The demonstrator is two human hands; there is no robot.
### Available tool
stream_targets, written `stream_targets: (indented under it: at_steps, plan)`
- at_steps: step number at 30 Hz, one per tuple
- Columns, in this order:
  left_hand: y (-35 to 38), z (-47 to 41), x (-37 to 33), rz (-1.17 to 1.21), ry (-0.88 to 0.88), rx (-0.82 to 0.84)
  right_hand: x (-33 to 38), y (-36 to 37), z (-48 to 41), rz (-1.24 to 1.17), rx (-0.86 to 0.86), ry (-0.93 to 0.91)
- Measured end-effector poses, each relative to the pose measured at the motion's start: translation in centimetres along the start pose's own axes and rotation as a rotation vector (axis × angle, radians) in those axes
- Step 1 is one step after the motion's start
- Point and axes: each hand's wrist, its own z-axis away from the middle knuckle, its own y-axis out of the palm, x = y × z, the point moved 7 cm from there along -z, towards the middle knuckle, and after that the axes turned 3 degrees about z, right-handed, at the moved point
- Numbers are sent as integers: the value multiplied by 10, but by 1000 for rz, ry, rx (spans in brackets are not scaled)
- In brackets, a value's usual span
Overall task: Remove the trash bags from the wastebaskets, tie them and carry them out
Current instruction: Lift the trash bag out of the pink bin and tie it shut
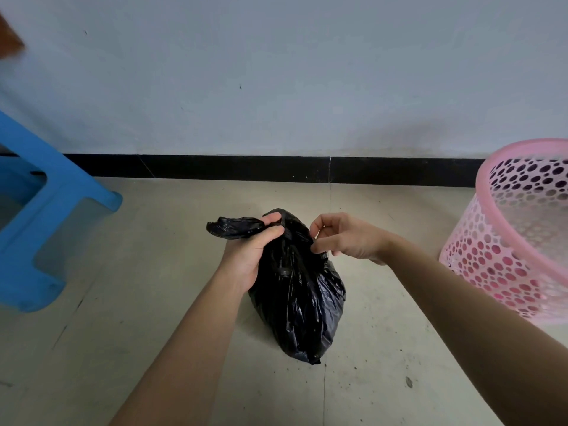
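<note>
— Where do we stand with the trash bag (299, 290)?

— It sits on the floor (153, 348) at the centre of the frame, already out of the pink wastebasket (519, 238), which stands empty at the right edge. We judge the tying step is in hand.

— And our hands?

— Our left hand (249, 256) has its grip closed round the gathered neck, with one twisted tail of plastic poking out toward the left. Our right hand (347, 238) is just beside it at the bag's top, fingers partly curled, thumb and forefinger pinching at the plastic; whether they have a firm hold of a second tail, we cannot tell.

— So what does the next move call for?

— As we read it, drawing the two ends across each other and pulling a knot tight, while the left keeps the neck shut so nothing spills. Then lifting and carrying it out.

— Anything else in shot?

— A blue stool (40, 216) at the left, well apart from the bag, and a pale wall (276, 72) with a black skirting strip behind.
</note>
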Motion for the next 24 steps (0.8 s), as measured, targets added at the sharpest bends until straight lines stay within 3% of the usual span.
stream_targets:
  at_steps: [4,9,13,16,24]
  plan:
    - [-5,-4,-6,2,74,-47,-7,-4,-1,44,-36,25]
    - [-2,-5,-5,75,87,-12,-15,-9,-2,276,-103,51]
    - [-3,-5,0,70,69,-2,-9,-17,-3,128,-214,-20]
    - [-1,-4,0,48,83,1,3,-10,-1,-29,-201,-91]
    - [9,2,-14,-55,153,63,14,-11,2,20,-282,-195]
